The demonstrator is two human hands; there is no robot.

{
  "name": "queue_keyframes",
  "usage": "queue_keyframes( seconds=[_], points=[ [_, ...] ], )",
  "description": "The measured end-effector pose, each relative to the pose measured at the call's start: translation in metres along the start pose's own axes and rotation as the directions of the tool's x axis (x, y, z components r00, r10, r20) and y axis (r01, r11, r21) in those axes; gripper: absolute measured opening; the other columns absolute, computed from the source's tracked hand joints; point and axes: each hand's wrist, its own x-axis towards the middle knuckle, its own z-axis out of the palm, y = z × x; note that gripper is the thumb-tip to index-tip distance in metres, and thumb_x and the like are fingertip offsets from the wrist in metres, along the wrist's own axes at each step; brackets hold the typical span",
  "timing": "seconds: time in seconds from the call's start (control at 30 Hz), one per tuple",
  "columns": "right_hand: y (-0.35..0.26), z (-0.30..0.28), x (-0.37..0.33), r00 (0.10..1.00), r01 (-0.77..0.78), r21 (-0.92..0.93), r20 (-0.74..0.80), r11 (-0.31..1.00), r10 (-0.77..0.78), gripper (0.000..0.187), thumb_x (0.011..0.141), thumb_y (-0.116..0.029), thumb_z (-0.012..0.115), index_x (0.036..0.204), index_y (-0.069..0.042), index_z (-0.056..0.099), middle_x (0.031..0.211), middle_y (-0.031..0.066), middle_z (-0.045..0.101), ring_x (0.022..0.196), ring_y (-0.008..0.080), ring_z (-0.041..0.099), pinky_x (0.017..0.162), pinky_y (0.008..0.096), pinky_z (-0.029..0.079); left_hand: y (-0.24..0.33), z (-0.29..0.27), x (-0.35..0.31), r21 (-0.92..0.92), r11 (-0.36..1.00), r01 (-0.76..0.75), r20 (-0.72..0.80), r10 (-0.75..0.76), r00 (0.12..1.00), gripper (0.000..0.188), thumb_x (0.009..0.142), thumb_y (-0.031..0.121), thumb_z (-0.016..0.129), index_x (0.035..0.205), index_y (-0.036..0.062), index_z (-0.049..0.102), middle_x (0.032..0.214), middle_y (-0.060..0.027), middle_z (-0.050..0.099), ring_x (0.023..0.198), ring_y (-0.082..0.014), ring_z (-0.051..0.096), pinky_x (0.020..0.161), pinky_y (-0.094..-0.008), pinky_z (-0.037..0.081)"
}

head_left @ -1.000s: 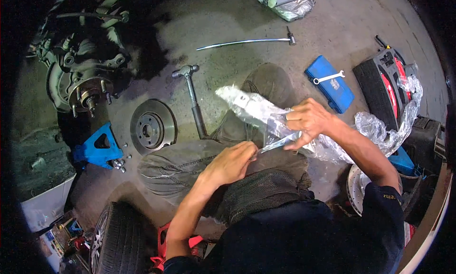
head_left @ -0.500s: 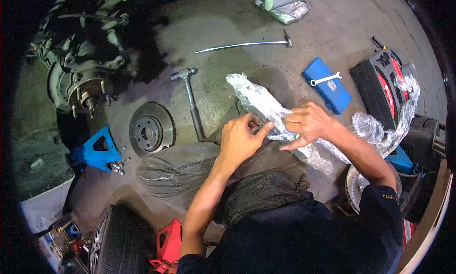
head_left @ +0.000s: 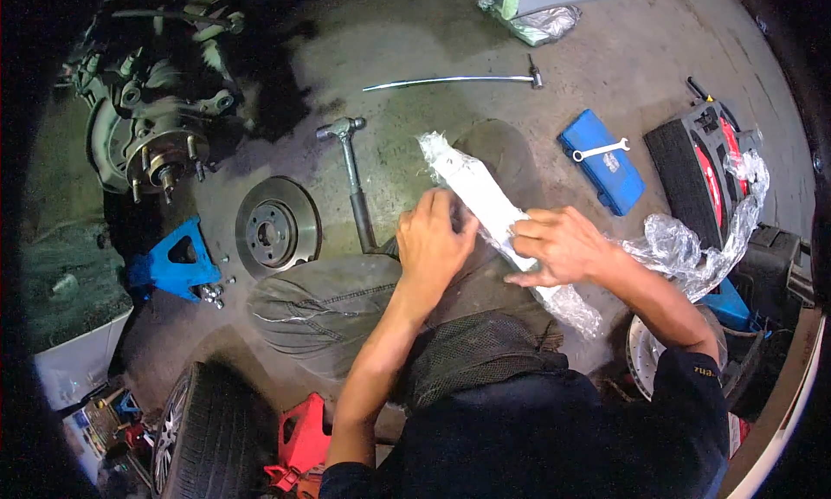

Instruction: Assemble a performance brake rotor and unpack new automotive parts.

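Observation:
A long white package (head_left: 479, 190) wrapped in clear plastic film lies slanted across my lap, its far end to the left. Crumpled film (head_left: 571, 309) bunches at its near end. My left hand (head_left: 433, 244) has its fingers curled onto the package's left edge, thumb pointing at it. On the opposite side my right hand (head_left: 563, 248) closes its fingers over the right edge, thumb held lower down. Both fingertips are partly hidden by the hands and film, so how firmly each one pinches does not show.
Left of my knee lie a brake disc (head_left: 301, 215), a ball-peen hammer (head_left: 353, 183) and a blue jack stand (head_left: 195, 270). A wheel hub (head_left: 164, 161) is farther left. Right are a blue case (head_left: 610, 174) with a wrench (head_left: 599, 149), an open toolbox (head_left: 684, 166) and loose plastic film (head_left: 675, 244).
My left hand has shifted slightly left and up along the package edge. The package has turned to show more of its flat white face. My right hand stays on its right side.

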Motion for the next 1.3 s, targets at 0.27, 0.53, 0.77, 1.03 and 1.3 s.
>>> queue_keyframes(
  seconds=[0.27,0.53,0.77,1.03,1.3],
  points=[
    [-0.002,0.006,-0.005,0.999,0.052,-0.096,0.001,0.994,-0.052,0.038,0.072,-0.041,0.074,0.063,-0.007,0.058,0.071,0.0015,0.051,0.073,0.0194,0.053,0.056,0.0334,0.050,-0.031,0.024,-0.005,-0.229,0.964,0.134,0.069,-0.121,0.990,0.021,0.080,0.015,0.064,0.093,-0.0018,0.063,0.077,-0.0235,0.066,0.069,-0.0408,0.065,0.063,-0.0461,0.051],
    [0.025,-0.015,-0.067,0.995,0.098,-0.277,0.034,0.956,-0.092,0.038,0.072,-0.042,0.075,0.062,-0.010,0.058,0.063,0.0001,0.052,0.064,0.0184,0.055,0.050,0.0316,0.049,-0.082,-0.050,0.012,0.317,0.758,0.569,0.104,-0.624,0.774,0.011,0.080,0.010,0.062,0.078,-0.0006,0.064,0.074,-0.0225,0.067,0.066,-0.0357,0.067,0.058,-0.0441,0.052],
    [0.047,-0.040,-0.128,0.987,0.006,-0.466,-0.137,0.885,-0.079,0.040,0.067,-0.029,0.081,0.055,-0.013,0.046,0.056,-0.0024,0.047,0.054,0.0151,0.052,0.043,0.0309,0.046,-0.044,0.000,0.014,-0.197,0.980,0.014,0.066,-0.001,0.998,0.039,0.080,0.012,0.063,0.116,-0.0018,0.055,0.125,-0.0228,0.057,0.116,-0.0388,0.055,0.099,-0.0442,0.043],
    [0.029,-0.061,-0.050,0.923,0.195,-0.265,-0.276,0.944,-0.268,0.040,0.065,-0.025,0.080,0.052,-0.014,0.044,0.056,-0.0036,0.043,0.050,0.0133,0.048,0.039,0.0296,0.042,0.062,-0.032,0.055,0.079,0.742,-0.665,0.181,0.646,0.742,0.076,0.072,0.059,0.070,0.126,0.0085,0.055,0.143,-0.0174,0.043,0.135,-0.0352,0.038,0.106,-0.0558,0.035],
    [0.014,-0.040,0.007,0.995,0.081,-0.278,0.085,0.957,-0.059,0.031,0.073,-0.036,0.073,0.089,-0.011,0.063,0.094,0.0021,0.057,0.101,0.0211,0.054,0.088,0.0399,0.048,-0.008,-0.028,0.045,0.091,0.839,-0.537,0.362,0.474,0.802,0.059,0.074,0.064,0.064,0.086,0.0064,0.063,0.076,-0.0105,0.064,0.079,-0.0282,0.067,0.061,-0.0391,0.055]
  ],
)
